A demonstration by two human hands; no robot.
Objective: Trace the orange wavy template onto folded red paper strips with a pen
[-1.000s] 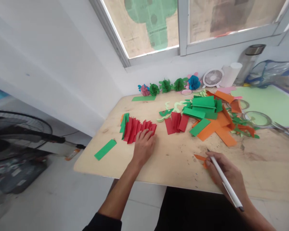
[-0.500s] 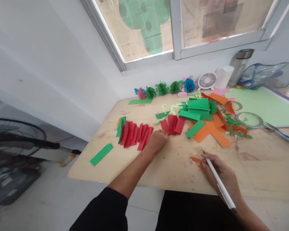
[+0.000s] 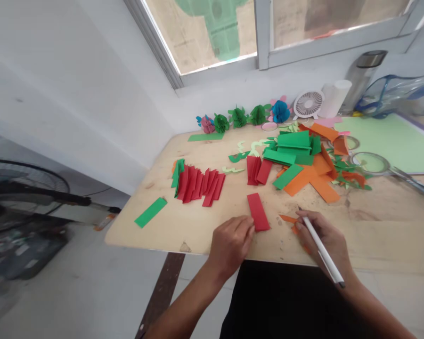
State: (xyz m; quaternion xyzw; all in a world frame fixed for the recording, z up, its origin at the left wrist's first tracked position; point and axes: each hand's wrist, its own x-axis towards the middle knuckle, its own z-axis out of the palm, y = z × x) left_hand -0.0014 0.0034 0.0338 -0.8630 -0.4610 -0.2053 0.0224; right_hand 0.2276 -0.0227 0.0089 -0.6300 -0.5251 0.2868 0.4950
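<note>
My left hand [image 3: 233, 242] is closed at the lower left edge of a folded red paper strip [image 3: 257, 212], which lies on the table in front of me. A white pen [image 3: 323, 252] rests in the grip of my right hand [image 3: 327, 235], its dark tip pointing away from me. Under that hand an orange paper piece [image 3: 289, 219] pokes out, partly hidden. Beyond the strip sits a small group of red folded strips [image 3: 254, 170]. A longer row of red folded papers [image 3: 198, 183] stands to the left, with green ones at its end.
Green folded strips [image 3: 293, 141] and orange papers [image 3: 321, 170] are heaped at the centre right. Scissors [image 3: 406, 178] lie at the right by a light green sheet [image 3: 385, 141]. Paper flowers [image 3: 238, 117], a small fan [image 3: 308, 103] and a flask [image 3: 365, 77] line the wall.
My left hand has come nearer to me, bringing one red strip away from the small group. My right hand stays put with the pen. The view has tilted down slightly.
</note>
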